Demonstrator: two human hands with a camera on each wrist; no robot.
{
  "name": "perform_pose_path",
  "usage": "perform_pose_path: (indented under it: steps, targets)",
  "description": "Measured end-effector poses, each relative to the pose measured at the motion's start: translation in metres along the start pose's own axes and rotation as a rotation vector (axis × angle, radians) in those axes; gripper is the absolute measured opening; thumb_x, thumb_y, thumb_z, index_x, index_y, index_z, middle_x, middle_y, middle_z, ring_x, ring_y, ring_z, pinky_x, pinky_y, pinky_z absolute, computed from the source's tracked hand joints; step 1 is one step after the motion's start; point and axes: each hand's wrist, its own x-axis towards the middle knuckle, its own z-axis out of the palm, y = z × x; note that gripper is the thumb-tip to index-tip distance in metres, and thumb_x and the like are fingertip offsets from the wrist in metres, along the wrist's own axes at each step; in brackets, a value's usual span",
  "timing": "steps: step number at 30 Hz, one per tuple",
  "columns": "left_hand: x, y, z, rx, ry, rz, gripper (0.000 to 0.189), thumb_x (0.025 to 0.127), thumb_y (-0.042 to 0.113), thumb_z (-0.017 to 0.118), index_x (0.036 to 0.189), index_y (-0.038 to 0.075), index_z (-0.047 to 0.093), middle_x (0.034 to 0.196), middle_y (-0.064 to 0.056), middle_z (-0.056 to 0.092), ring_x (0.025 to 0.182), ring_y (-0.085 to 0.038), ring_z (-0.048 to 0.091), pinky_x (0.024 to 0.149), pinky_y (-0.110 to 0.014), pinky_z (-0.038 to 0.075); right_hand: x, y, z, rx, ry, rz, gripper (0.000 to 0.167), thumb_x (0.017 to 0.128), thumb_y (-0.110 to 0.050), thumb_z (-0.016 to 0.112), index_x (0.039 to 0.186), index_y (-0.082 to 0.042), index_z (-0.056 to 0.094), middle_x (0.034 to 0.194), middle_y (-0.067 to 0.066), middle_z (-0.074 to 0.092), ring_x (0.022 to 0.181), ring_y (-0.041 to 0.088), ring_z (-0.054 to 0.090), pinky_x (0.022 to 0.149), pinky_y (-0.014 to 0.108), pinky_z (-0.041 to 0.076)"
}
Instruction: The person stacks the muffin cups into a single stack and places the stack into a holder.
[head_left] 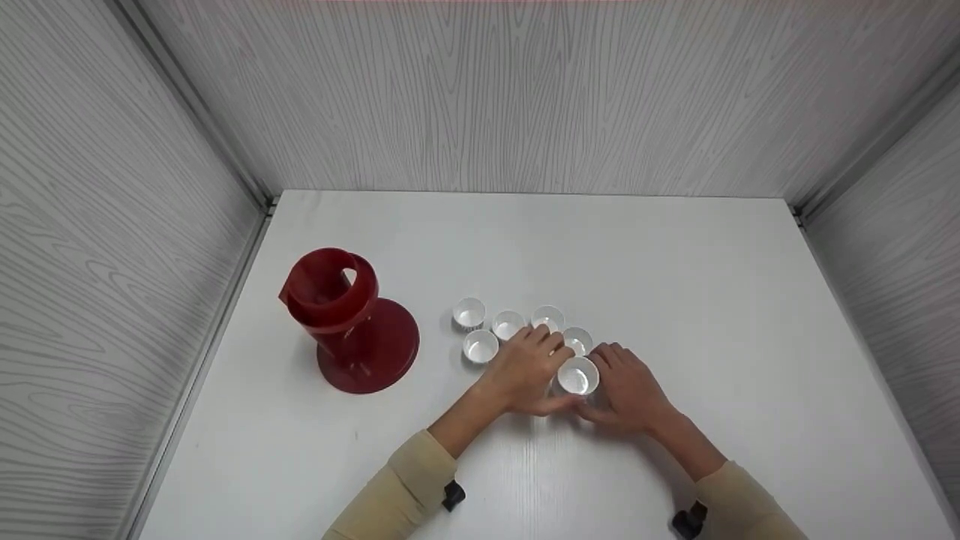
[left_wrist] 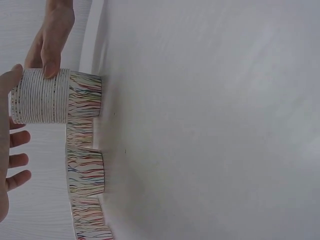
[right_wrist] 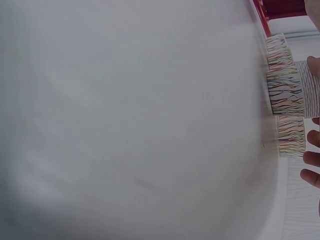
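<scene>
A stack of white paper baking cups (head_left: 578, 376) stands upright between my two hands. Its lowest cup (left_wrist: 85, 95) shows wavy coloured lines; above it are the tightly nested rims. My left hand (head_left: 525, 373) holds the stack from the left, thumb in front and its other fingers spread beyond. From the right, my right hand (head_left: 632, 388) grips it too, its thumb pressed to the rims in the left wrist view. Several single cups stand just behind, among them a cup (head_left: 577, 341) by the stack and a cup (head_left: 547, 318) partly covered by my left fingers.
Further left, a cup (head_left: 480, 347) and another cup (head_left: 469, 313) stand on the white table (head_left: 675, 270). A red plastic stand (head_left: 352, 330) with a curled, funnel-like top and round base is at the left. Grey wood-grain panels (head_left: 480, 97) enclose the table behind and at the sides.
</scene>
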Motion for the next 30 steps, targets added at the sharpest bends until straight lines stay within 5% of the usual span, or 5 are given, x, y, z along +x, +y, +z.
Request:
perform_pose_path:
  steps: [23, 30]
  targets:
    - [-0.009, -0.007, 0.001, -0.08, -0.001, -0.044, 0.068, 0.089, 0.083, 0.053, 0.117, 0.023, 0.066, 0.114, 0.002, 0.068, 0.105, -0.018, 0.063, 0.086, -0.033, 0.053, -0.001, 0.0, -0.002, 0.038, -0.051, 0.048, 0.066, 0.078, -0.062, 0.08, 0.116, -0.01, 0.065, 0.105, 0.004, 0.066, 0.094, 0.021, 0.061, 0.081, 0.037, 0.055]
    - [-0.014, -0.012, -0.001, -0.024, -0.014, -0.047, 0.076, 0.089, 0.085, 0.049, 0.125, 0.021, 0.068, 0.113, 0.001, 0.07, 0.106, -0.019, 0.065, 0.088, -0.035, 0.056, -0.001, 0.001, 0.0, 0.049, -0.042, 0.05, 0.066, 0.075, -0.06, 0.084, 0.114, -0.011, 0.065, 0.103, 0.003, 0.065, 0.092, 0.02, 0.06, 0.079, 0.036, 0.055]
